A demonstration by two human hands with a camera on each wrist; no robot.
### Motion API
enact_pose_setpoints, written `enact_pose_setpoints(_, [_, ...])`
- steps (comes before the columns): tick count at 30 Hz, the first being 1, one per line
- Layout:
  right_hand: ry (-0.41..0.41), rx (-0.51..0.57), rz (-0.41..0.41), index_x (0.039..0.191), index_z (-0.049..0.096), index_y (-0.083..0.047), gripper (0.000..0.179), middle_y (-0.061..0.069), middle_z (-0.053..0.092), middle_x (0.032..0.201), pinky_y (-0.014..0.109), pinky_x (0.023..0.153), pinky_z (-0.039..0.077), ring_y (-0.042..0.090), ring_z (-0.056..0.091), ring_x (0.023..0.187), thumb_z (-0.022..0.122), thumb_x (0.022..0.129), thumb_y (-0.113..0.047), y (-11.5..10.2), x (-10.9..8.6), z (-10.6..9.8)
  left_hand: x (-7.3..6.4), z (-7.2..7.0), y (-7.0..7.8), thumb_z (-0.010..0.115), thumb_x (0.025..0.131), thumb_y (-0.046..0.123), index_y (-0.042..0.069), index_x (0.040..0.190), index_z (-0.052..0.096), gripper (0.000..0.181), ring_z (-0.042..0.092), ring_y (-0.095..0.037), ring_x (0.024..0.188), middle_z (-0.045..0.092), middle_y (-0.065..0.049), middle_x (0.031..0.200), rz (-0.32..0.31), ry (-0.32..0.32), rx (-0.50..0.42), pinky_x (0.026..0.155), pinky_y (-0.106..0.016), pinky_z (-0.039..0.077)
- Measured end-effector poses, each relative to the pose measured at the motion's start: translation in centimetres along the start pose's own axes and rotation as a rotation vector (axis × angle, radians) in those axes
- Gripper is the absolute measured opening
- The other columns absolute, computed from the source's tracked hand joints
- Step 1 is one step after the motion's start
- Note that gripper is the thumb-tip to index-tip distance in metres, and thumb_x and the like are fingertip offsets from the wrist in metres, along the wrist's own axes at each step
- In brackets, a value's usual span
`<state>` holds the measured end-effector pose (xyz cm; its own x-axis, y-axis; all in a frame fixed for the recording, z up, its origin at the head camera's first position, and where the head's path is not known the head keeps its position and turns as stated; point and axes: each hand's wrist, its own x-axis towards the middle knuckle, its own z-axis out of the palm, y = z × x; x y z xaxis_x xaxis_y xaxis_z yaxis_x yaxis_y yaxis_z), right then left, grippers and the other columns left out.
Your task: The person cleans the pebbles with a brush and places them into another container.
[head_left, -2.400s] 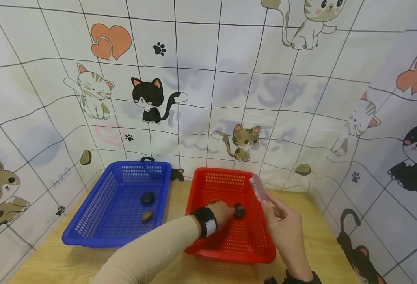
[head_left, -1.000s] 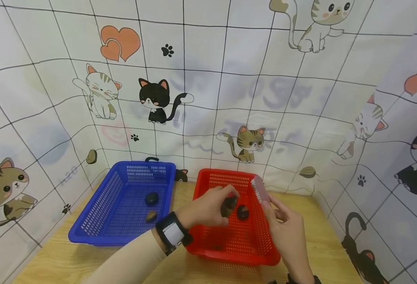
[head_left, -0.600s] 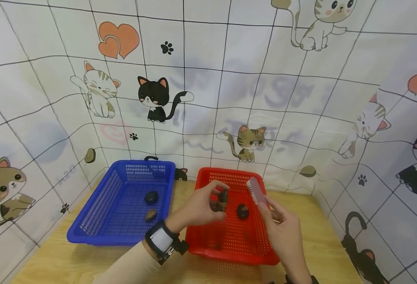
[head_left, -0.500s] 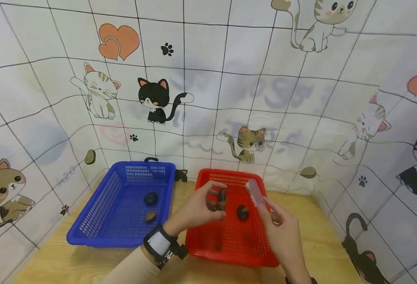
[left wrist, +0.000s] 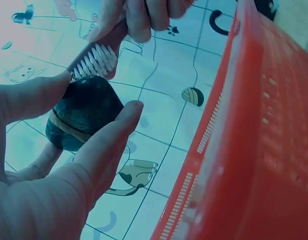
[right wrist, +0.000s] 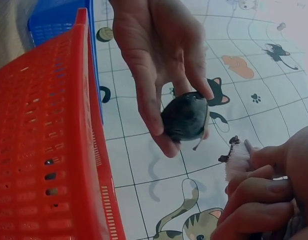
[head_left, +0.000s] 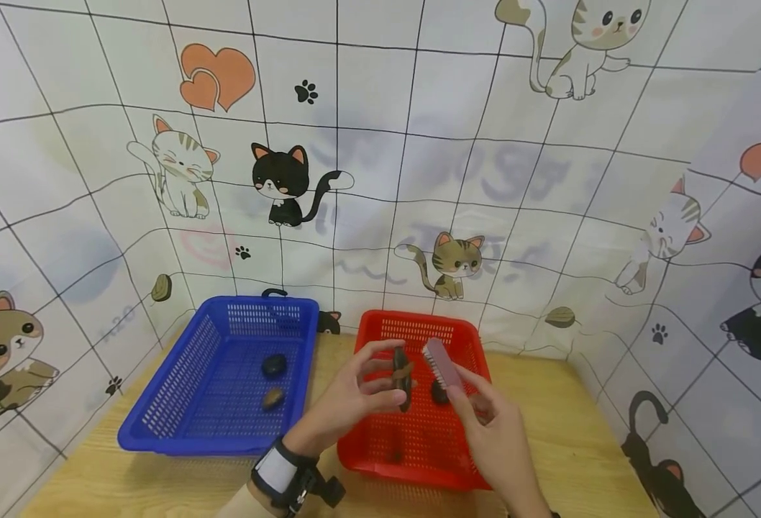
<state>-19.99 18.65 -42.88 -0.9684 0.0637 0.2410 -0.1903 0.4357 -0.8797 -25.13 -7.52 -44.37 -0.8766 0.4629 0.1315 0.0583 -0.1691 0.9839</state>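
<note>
Between the thumb and fingers of my left hand (head_left: 338, 410) is a dark, rounded clam (head_left: 402, 378), held on edge above the red basket (head_left: 367, 460). A tan band runs across its side in the left wrist view. My right hand (head_left: 500, 439) grips a small pink scrubbing brush (head_left: 441, 363), its white bristles facing the clam. A narrow gap separates brush and clam in the head view. Another dark clam (head_left: 439, 392) lies in the red basket, partly behind the brush and right hand.
Left of the red basket stands a blue basket (head_left: 160, 439), holding a dark clam-like piece (head_left: 273, 365) and a brown one (head_left: 272, 398). Both baskets rest on a wooden table (head_left: 568, 432). A cat-print sheet (head_left: 380, 158) rises behind and along the sides.
My left hand has lifted the clam from the red basket and turned it on edge. My right hand has brought the brush left, closer to the clam.
</note>
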Motion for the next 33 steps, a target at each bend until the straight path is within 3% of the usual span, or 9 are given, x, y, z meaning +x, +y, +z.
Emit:
enact_pose_setpoints(3, [-0.006, 0.006, -0.021, 0.155, 0.075, -0.02, 0.047, 0.006, 0.083, 0.096, 0.027, 0.067, 0.052, 0.014, 0.068, 0.082, 0.08, 0.112, -0.04, -0.1, -0.3, 0.4, -0.1, -0.1, -0.1, 0.083, 0.109, 0.012, 0.03, 0.175, 0.048, 0.076, 0.076, -0.039, 0.143, 0.059, -0.028, 0.166, 0.001, -0.001, -0.025, 0.113, -0.05, 0.069])
enact_pose_setpoints(7, [-0.018, 0.038, -0.06, 0.152, 0.076, -0.019, 0.042, 0.002, 0.065, 0.076, 0.026, 0.058, 0.048, 0.01, 0.055, 0.065, 0.08, 0.113, -0.033, -0.1, -0.4, 0.7, -0.1, -0.2, -0.2, 0.083, 0.109, 0.014, 0.029, 0.177, 0.047, 0.077, 0.073, -0.046, 0.146, 0.06, -0.028, 0.164, 0.005, 0.007, -0.032, 0.113, -0.05, 0.07])
enact_pose_setpoints(10, [-0.036, 0.04, -0.061, 0.152, 0.075, -0.02, 0.04, -0.001, 0.056, 0.071, 0.025, 0.055, 0.045, 0.008, 0.048, 0.061, 0.079, 0.114, -0.032, -0.2, -0.4, 0.8, 0.0, -0.1, -0.4, 0.083, 0.11, 0.015, 0.029, 0.177, 0.047, 0.078, 0.075, -0.043, 0.143, 0.062, -0.026, 0.162, -0.007, 0.013, -0.027, 0.114, -0.05, 0.069])
enact_pose_setpoints(15, [-0.065, 0.025, -0.048, 0.153, 0.073, -0.019, 0.04, -0.001, 0.057, 0.073, 0.023, 0.056, 0.044, 0.008, 0.049, 0.063, 0.077, 0.115, -0.029, -0.4, -0.6, 1.0, -0.1, 0.2, -0.6, 0.083, 0.11, 0.016, 0.03, 0.177, 0.047, 0.078, 0.077, -0.034, 0.14, 0.064, -0.022, 0.161, -0.027, 0.016, -0.02, 0.114, -0.051, 0.069])
enact_pose_setpoints(19, [-0.094, 0.052, -0.045, 0.154, 0.069, -0.02, 0.04, 0.001, 0.059, 0.074, 0.023, 0.054, 0.042, 0.008, 0.047, 0.061, 0.076, 0.115, -0.023, -0.5, -0.8, 1.0, -0.3, 0.5, -0.6, 0.082, 0.11, 0.016, 0.031, 0.177, 0.047, 0.077, 0.075, -0.037, 0.144, 0.064, -0.024, 0.161, -0.019, 0.015, -0.015, 0.114, -0.052, 0.069])
enact_pose_setpoints(24, [-0.163, 0.087, -0.015, 0.158, 0.063, -0.031, 0.046, 0.002, 0.064, 0.081, 0.023, 0.06, 0.046, 0.01, 0.051, 0.066, 0.077, 0.114, -0.025, -0.6, -1.2, 1.2, -0.3, 0.6, -0.7, 0.081, 0.111, 0.015, 0.033, 0.178, 0.047, 0.077, 0.072, -0.04, 0.147, 0.062, -0.025, 0.164, -0.017, 0.019, -0.01, 0.114, -0.051, 0.069])
enact_pose_setpoints(33, [-0.155, 0.09, -0.037, 0.155, 0.063, -0.036, 0.049, 0.003, 0.065, 0.08, 0.024, 0.06, 0.049, 0.01, 0.053, 0.064, 0.08, 0.112, -0.02, -0.6, -1.7, 2.0, -0.5, 0.6, -0.8, 0.08, 0.111, 0.013, 0.031, 0.178, 0.048, 0.076, 0.075, -0.036, 0.141, 0.064, -0.025, 0.16, 0.002, 0.002, -0.022, 0.112, -0.048, 0.07])
